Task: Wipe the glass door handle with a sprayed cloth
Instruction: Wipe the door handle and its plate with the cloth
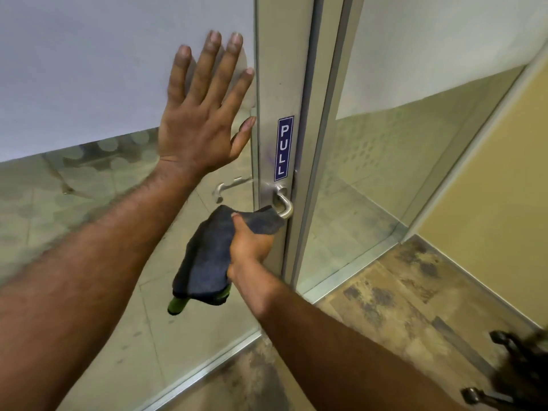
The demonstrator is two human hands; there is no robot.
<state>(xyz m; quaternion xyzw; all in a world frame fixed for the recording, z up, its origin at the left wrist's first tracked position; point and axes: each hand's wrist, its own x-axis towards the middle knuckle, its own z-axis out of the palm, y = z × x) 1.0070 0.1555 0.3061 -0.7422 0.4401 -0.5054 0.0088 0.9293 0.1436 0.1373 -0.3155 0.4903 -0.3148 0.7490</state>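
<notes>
Two hands are at work. The right hand is curled tight round a dark cloth, thumb on top. The cloth's top end lies over the handle just beyond the thumb. It covers the lever's bar, while the bend and base, up and right of the grip, show bare. Most of the cloth hangs slack below the fist, green edge lowest. The left hand, up and left of the grip, lies flat on the glass with fingers spread and holds nothing.

Risks, as I judge them:
- A downward rub could turn the lever and free the latch, so the door swings under the wipe.
- The bare bend and base could be missed if the cloth only slides along the bar.
- The flat palm may leave prints on the glass.
- The loose tail could drag or snag on the lever's end.

A blue PULL sticker sits on the metal frame above the grip. Through the glass, left of the grip, a second lever shows, with pale tiles beyond. The glass is frosted higher up. Below the forearm the floor is mottled brown. A yellow wall stands far right. A dark blurred thing in the near corner may be a chair base.
</notes>
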